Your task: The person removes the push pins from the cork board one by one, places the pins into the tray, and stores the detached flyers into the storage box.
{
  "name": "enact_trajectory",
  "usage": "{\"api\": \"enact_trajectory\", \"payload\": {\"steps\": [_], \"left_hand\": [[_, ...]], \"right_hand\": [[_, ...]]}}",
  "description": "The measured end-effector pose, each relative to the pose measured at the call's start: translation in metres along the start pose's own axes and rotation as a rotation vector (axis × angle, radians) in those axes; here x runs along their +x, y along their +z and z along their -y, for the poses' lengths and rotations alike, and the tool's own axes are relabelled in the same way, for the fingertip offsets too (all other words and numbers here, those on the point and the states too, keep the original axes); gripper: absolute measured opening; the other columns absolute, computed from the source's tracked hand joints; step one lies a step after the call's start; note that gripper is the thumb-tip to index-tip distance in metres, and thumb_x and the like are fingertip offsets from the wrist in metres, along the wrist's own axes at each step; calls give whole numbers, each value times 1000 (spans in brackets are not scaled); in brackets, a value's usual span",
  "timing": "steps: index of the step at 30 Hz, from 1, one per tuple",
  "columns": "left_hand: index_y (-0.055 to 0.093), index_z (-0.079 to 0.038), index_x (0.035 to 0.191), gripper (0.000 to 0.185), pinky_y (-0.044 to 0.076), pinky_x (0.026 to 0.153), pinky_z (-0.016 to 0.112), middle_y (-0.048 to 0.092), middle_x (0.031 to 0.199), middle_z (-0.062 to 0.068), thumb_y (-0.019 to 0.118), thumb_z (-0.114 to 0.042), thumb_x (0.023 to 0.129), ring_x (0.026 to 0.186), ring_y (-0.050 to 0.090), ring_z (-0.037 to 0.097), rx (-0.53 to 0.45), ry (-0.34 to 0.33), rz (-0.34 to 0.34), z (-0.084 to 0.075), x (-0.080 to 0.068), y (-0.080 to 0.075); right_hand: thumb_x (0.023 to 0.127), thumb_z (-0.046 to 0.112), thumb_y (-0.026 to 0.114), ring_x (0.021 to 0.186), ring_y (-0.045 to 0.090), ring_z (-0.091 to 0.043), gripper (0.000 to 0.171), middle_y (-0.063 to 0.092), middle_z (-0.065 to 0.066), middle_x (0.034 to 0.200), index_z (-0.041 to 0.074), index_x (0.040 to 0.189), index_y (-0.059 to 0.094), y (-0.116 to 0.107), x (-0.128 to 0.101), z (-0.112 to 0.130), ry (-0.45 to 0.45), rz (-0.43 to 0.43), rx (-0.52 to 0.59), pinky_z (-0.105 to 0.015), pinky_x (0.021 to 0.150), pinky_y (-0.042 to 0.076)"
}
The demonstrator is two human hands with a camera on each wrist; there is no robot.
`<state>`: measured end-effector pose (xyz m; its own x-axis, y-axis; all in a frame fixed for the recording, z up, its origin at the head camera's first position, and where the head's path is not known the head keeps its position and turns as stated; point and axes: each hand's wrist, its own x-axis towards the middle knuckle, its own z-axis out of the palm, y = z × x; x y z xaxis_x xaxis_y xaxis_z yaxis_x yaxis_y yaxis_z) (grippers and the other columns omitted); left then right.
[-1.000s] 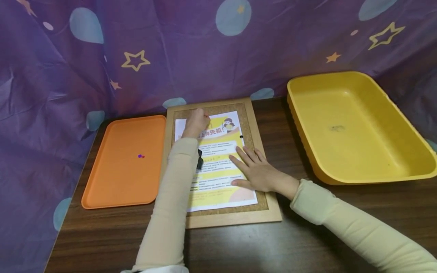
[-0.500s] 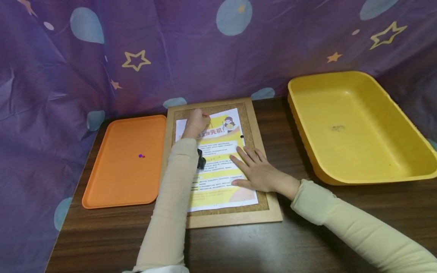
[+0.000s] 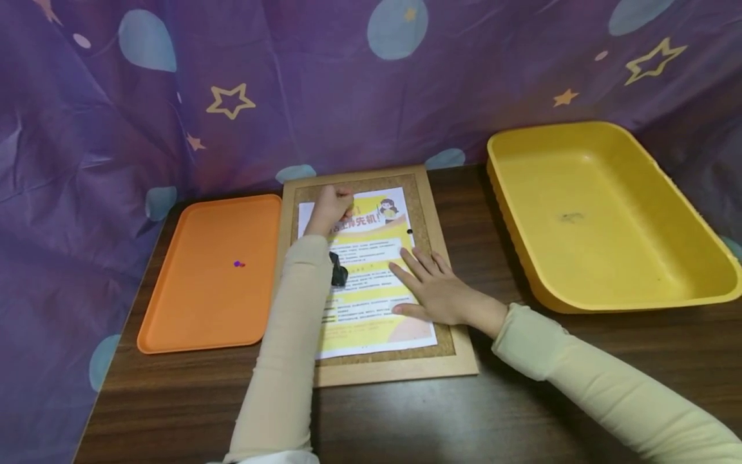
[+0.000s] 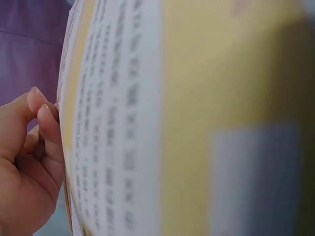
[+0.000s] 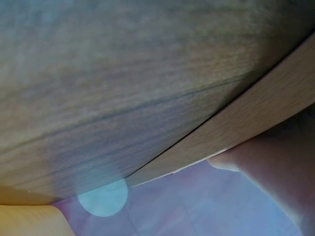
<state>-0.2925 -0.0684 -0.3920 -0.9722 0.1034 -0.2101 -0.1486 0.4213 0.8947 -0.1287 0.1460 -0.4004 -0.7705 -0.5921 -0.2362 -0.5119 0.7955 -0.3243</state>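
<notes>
Wooden table, two trays, one poster

Curled fingers against blurred flyer

A yellow-and-white printed flyer lies flat on a wood-framed cork board, which rests at the middle of the counter near its far edge. The left hand pinches something small at the flyer's top left corner; the right hand presses flat on its right edge.
</notes>
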Motion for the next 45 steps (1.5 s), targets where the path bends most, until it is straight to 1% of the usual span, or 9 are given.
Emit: {"api": "enact_trajectory", "payload": {"steps": [7,16,23,26,31,33,35,40,45], "left_hand": [[60,7,117,30,43,51,14,53,72,3,46,-7,95,52,49,4,15,-5,-2,-2,-3,-2],[56,3,125,33,47,51,15,55,81,5,47,-13,97,52,52,5,94,-16,22,-16,-9,-6],[57,4,120,29,54,58,24,63,97,15,52,-9,95,51,54,7,78,31,28,-31,-16,-8],[58,3,120,29,57,67,33,64,107,17,53,-9,95,56,56,11,98,53,29,-38,-25,-10],[59,2,121,29,55,64,30,64,113,17,54,-9,94,61,59,15,143,97,40,-46,-43,-15],[60,1,121,30,54,60,27,64,114,16,54,-9,94,63,61,18,179,116,42,-48,-52,-18],[61,-1,121,29,55,61,29,65,114,14,54,-10,93,67,63,21,231,132,42,-48,-63,-23],[61,-3,120,29,56,64,36,63,113,15,55,-12,94,69,65,27,286,164,51,-42,-88,-37],[61,-3,118,27,54,61,34,62,110,15,55,-12,94,66,63,28,285,176,43,-31,-108,-54]], "right_hand": [[96,54,44,148,-7,-39,78,-6,-17,161,14,155,12,-1,0,2,-4,3,-4,-61,117,-2],[96,53,43,148,-7,-39,77,-6,-18,160,13,154,12,-3,0,1,-7,3,-12,-61,117,-2],[96,54,43,148,-6,-40,78,-6,-18,160,13,154,12,-3,0,-2,-4,1,-17,-61,116,-2],[96,54,43,148,-6,-40,78,-6,-18,160,13,154,12,-2,0,-2,-6,2,-14,-61,116,-2],[96,55,42,148,-7,-40,78,-6,-18,160,13,155,11,-1,0,-2,-1,5,-14,-61,116,-2],[96,55,42,148,-7,-40,78,-7,-17,160,14,155,11,-1,0,-1,3,7,-11,-61,116,-3],[96,55,41,148,-8,-39,78,-7,-17,160,14,155,10,-1,0,0,5,10,-7,-61,116,-3],[97,54,41,148,-8,-39,78,-8,-17,160,13,155,10,-1,0,1,1,15,0,-61,116,-4],[97,54,42,148,-7,-39,78,-7,-17,160,13,155,10,-1,1,1,-5,6,-5,-61,116,-3]]}}
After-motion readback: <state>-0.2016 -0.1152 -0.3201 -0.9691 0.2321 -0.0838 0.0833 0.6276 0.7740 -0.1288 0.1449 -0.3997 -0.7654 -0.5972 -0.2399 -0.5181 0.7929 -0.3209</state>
